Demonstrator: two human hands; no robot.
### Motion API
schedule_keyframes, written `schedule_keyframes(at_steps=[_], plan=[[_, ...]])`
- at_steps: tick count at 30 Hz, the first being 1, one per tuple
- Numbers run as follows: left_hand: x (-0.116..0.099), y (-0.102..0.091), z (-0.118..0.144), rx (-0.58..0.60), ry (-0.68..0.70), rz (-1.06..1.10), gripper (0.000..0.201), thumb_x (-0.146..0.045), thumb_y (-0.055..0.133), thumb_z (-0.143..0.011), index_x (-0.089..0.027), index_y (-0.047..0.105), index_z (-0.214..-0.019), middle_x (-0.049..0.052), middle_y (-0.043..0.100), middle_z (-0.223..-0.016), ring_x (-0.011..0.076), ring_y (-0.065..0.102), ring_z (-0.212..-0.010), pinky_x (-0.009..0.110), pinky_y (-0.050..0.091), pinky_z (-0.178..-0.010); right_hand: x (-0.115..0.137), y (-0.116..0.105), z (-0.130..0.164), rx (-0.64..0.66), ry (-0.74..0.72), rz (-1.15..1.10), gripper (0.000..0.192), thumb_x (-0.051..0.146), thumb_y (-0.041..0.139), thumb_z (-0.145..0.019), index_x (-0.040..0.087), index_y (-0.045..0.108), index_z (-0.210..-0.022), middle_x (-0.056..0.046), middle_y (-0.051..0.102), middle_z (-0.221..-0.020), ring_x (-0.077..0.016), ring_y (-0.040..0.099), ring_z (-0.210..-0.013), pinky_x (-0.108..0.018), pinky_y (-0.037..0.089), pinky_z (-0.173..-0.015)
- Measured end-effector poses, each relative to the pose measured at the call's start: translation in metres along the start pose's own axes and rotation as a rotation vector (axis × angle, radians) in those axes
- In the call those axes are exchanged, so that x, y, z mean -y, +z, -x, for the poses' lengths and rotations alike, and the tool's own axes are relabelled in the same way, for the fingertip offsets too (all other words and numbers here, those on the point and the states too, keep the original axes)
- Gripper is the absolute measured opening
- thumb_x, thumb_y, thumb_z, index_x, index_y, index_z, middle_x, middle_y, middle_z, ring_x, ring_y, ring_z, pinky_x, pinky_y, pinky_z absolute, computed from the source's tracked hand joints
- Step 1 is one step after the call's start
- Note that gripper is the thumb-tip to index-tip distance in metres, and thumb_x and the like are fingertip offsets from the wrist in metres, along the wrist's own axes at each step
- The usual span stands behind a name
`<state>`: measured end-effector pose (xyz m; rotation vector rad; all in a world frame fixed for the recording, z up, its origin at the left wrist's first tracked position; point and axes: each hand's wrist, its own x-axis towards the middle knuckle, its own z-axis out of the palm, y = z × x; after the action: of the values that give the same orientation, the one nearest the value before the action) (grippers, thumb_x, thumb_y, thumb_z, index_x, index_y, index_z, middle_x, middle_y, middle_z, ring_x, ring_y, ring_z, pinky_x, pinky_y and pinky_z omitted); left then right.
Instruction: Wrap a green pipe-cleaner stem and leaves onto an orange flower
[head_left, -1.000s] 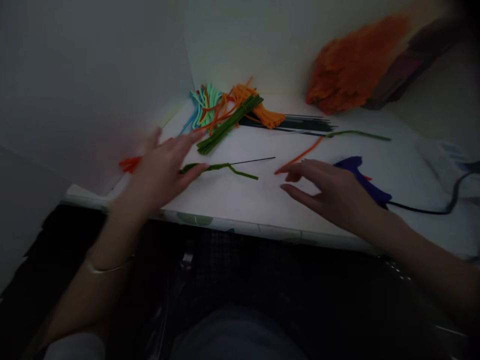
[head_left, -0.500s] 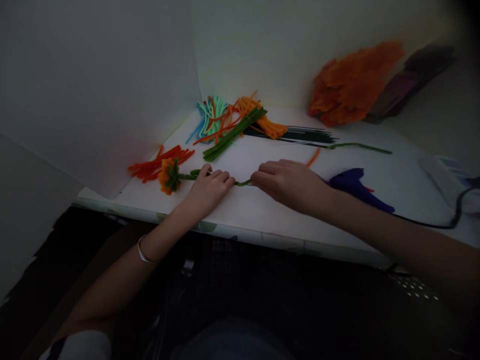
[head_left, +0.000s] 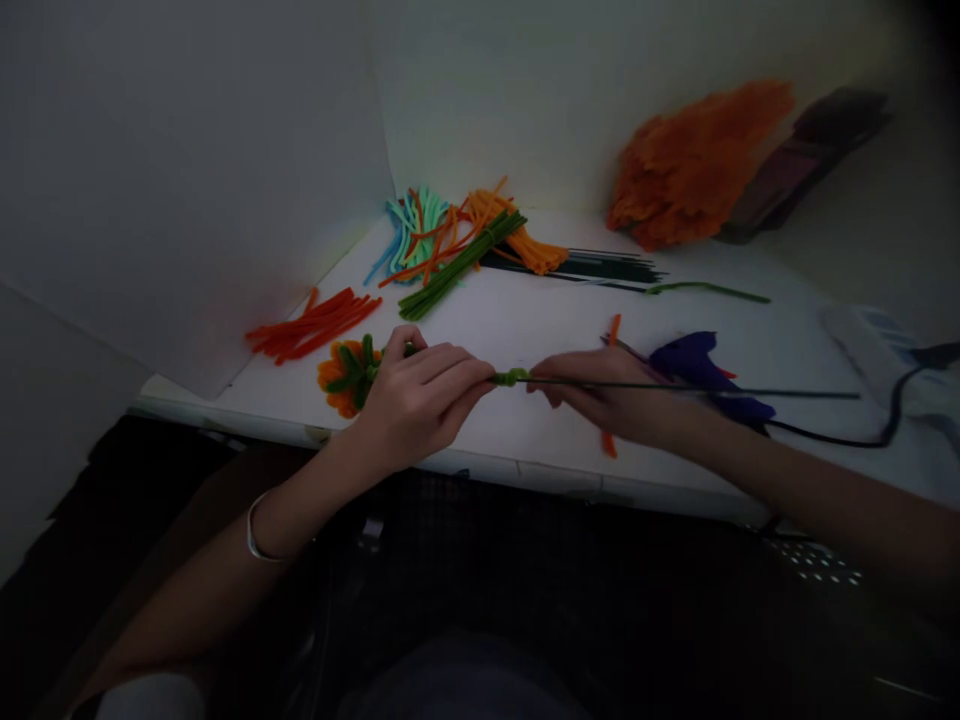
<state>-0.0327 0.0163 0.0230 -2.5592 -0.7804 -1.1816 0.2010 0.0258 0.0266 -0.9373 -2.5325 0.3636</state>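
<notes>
My left hand (head_left: 431,395) is closed around the stem of a pipe-cleaner flower. The flower's orange and green head (head_left: 346,375) sticks out on the left, just above the table. Right of my fingers, a green pipe cleaner (head_left: 511,377) is coiled around the stem. From there the thin dark stem rod (head_left: 780,392) runs on to the right, passing across my right hand (head_left: 600,392). That hand's fingertips are pinched at the end of the green coil. Its palm side and the exact grip are hidden.
Behind lie red pipe cleaners (head_left: 315,325), a green bundle (head_left: 461,265), orange ones (head_left: 536,245), pale green ones (head_left: 420,230) and dark rods (head_left: 611,268). A purple-blue object (head_left: 686,358) lies right. An orange fluffy bundle (head_left: 690,165) leans on the back wall. The table edge (head_left: 525,478) is close.
The flower head has turned to show more green. The dark rod now shows across my right hand, which has shifted slightly lower. A tight green coil now shows between my hands.
</notes>
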Motion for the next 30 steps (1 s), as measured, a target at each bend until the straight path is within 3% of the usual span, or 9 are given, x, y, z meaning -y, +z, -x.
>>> schedule_keyframes(at_steps=[5, 10, 13, 15, 18, 21, 23, 26, 30], plan=[[-0.005, 0.004, 0.001, -0.003, -0.02, -0.205, 0.005, -0.017, 0.051, -0.084, -0.018, 0.056, -0.086, -0.002, 0.067, -0.072, 0.0115, 0.059, -0.063, 0.033, 0.031, -0.071, 0.045, 0.031, 0.024, -0.055, -0.101, 0.321, 0.025, 0.021, 0.034, -0.092, 0.013, 0.053, -0.077, -0.002, 0.053, -0.061, -0.0108, 0.047, -0.052, -0.023, 0.034, -0.05], [-0.004, 0.004, 0.005, 0.12, 0.295, -0.255, 0.01, -0.013, 0.048, -0.085, -0.018, 0.056, -0.086, -0.003, 0.068, -0.076, 0.0104, 0.058, -0.065, 0.034, 0.031, -0.07, 0.088, -0.015, 0.02, -0.016, -0.198, 0.665, 0.024, 0.007, 0.033, -0.086, 0.014, 0.055, -0.079, -0.004, 0.054, -0.06, -0.015, 0.049, -0.056, -0.027, 0.028, -0.048], [-0.002, -0.001, 0.005, 0.092, 0.421, -0.076, 0.006, -0.016, 0.051, -0.084, -0.019, 0.056, -0.087, -0.005, 0.069, -0.078, 0.009, 0.06, -0.066, 0.033, 0.032, -0.071, 0.072, -0.047, 0.009, 0.047, -0.055, 0.657, 0.023, 0.011, 0.035, -0.086, 0.018, 0.055, -0.076, -0.002, 0.056, -0.061, -0.0144, 0.05, -0.055, -0.026, 0.023, -0.046], [-0.004, -0.005, 0.003, 0.032, 0.359, 0.005, 0.007, -0.017, 0.054, -0.083, -0.019, 0.056, -0.088, -0.005, 0.069, -0.077, 0.0086, 0.06, -0.064, 0.034, 0.032, -0.072, 0.052, -0.05, 0.007, 0.16, -0.005, 0.459, 0.022, 0.02, 0.037, -0.088, 0.019, 0.056, -0.077, 0.0, 0.058, -0.063, -0.0121, 0.051, -0.054, -0.024, 0.026, -0.047], [-0.01, -0.006, 0.001, -0.031, 0.165, -0.012, 0.006, -0.016, 0.056, -0.081, -0.019, 0.056, -0.086, -0.004, 0.069, -0.075, 0.0087, 0.06, -0.06, 0.034, 0.032, -0.07, 0.037, -0.022, 0.017, 0.256, 0.041, 0.203, 0.021, 0.021, 0.036, -0.089, 0.017, 0.055, -0.084, -0.001, 0.061, -0.069, -0.0095, 0.053, -0.055, -0.02, 0.031, -0.05], [-0.015, -0.001, 0.002, -0.006, 0.07, -0.125, 0.006, -0.013, 0.053, -0.082, -0.018, 0.056, -0.084, -0.003, 0.068, -0.072, 0.0101, 0.06, -0.06, 0.035, 0.031, -0.07, 0.056, 0.012, 0.035, 0.148, 0.011, 0.343, 0.019, 0.013, 0.035, -0.088, 0.014, 0.054, -0.081, -0.002, 0.059, -0.065, -0.0112, 0.051, -0.053, -0.022, 0.03, -0.048], [-0.016, 0.002, 0.004, 0.041, 0.106, -0.215, 0.009, -0.011, 0.05, -0.082, -0.018, 0.056, -0.085, -0.003, 0.068, -0.073, 0.011, 0.06, -0.061, 0.035, 0.031, -0.071, 0.078, 0.017, 0.042, 0.086, -0.069, 0.476, 0.021, 0.007, 0.034, -0.085, 0.013, 0.054, -0.078, -0.002, 0.055, -0.06, -0.013, 0.049, -0.05, -0.025, 0.028, -0.047], [-0.015, 0.001, 0.005, 0.082, 0.298, -0.235, 0.009, -0.012, 0.05, -0.083, -0.018, 0.057, -0.085, -0.003, 0.068, -0.074, 0.0109, 0.059, -0.064, 0.035, 0.032, -0.071, 0.095, -0.009, 0.035, 0.01, -0.157, 0.634, 0.027, 0.003, 0.031, -0.083, 0.013, 0.056, -0.079, -0.004, 0.054, -0.06, -0.0151, 0.049, -0.054, -0.026, 0.026, -0.047], [-0.012, -0.006, 0.003, 0.014, 0.437, -0.043, 0.004, -0.015, 0.055, -0.081, -0.019, 0.057, -0.082, -0.005, 0.068, -0.072, 0.0085, 0.059, -0.058, 0.033, 0.034, -0.069, 0.063, -0.045, 0.017, 0.12, -0.046, 0.5, 0.025, 0.015, 0.033, -0.089, 0.017, 0.056, -0.08, -0.003, 0.055, -0.067, -0.0126, 0.048, -0.055, -0.024, 0.024, -0.046]])
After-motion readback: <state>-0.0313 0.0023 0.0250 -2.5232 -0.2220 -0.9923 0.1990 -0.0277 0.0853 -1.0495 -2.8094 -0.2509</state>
